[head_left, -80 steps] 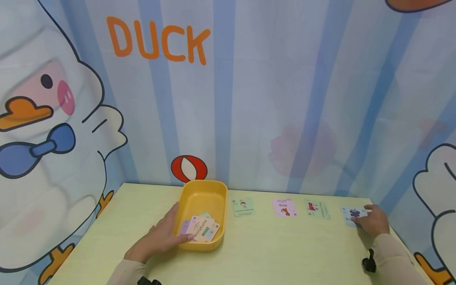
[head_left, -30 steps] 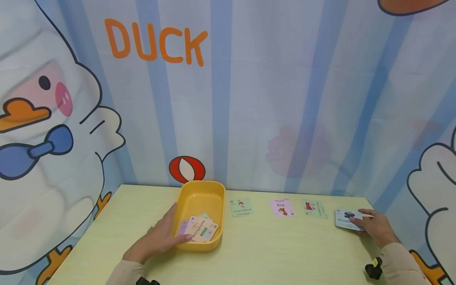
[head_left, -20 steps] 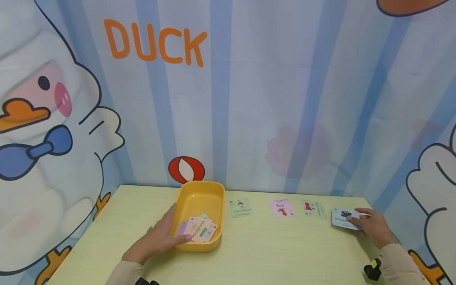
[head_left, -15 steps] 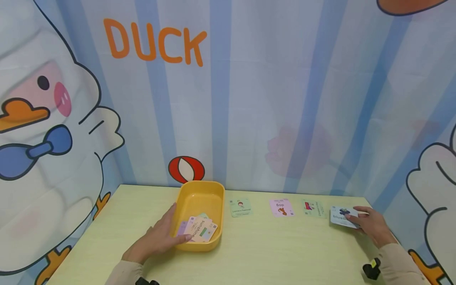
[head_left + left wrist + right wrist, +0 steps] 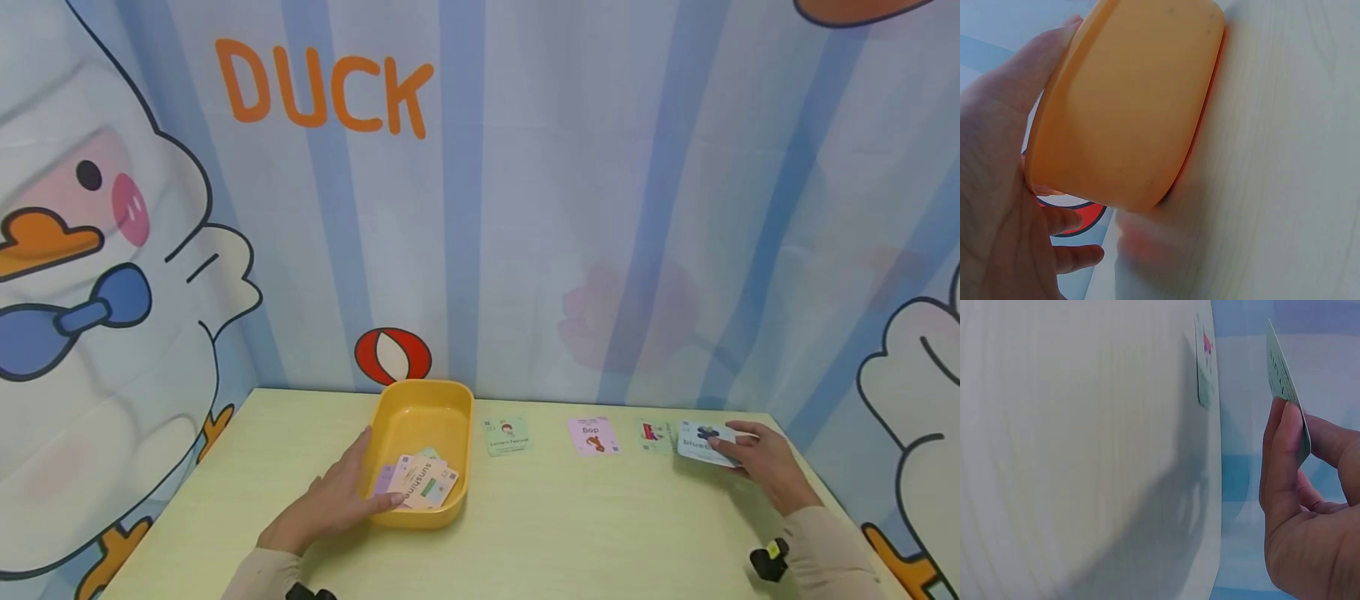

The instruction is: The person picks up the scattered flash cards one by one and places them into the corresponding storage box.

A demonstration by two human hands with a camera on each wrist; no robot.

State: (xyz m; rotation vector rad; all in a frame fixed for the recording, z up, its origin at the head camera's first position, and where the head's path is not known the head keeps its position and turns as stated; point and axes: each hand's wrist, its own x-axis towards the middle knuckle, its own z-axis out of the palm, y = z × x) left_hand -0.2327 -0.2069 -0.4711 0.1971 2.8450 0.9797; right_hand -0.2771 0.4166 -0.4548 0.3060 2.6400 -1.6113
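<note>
My left hand (image 5: 333, 493) holds the near left corner of a yellow plastic bin (image 5: 467, 450), its thumb over the near rim and its fingers along the left side. Inside the bin lie several word cards, a cream "sunshine" card (image 5: 426, 483) on top. At the right, my right hand (image 5: 768, 462) pinches a pale blue word card (image 5: 693, 446) between thumb and fingers. Its print begins "blue", and a finger covers the rest. In the right wrist view this card (image 5: 1282, 375) is seen nearly edge-on, raised off the table.
Along the table's back edge lie a green "Lantern Festival" card (image 5: 507, 437), a pink "dog" card (image 5: 594, 436) and another green card (image 5: 654, 436), partly hidden by the held card. Behind the table (image 5: 585, 517) hangs a striped duck-print curtain (image 5: 525, 208).
My right hand has picked the blue card up off the table and moved it left, so it now overlaps the nearest green card in view. My left hand and the bin have stayed put.
</note>
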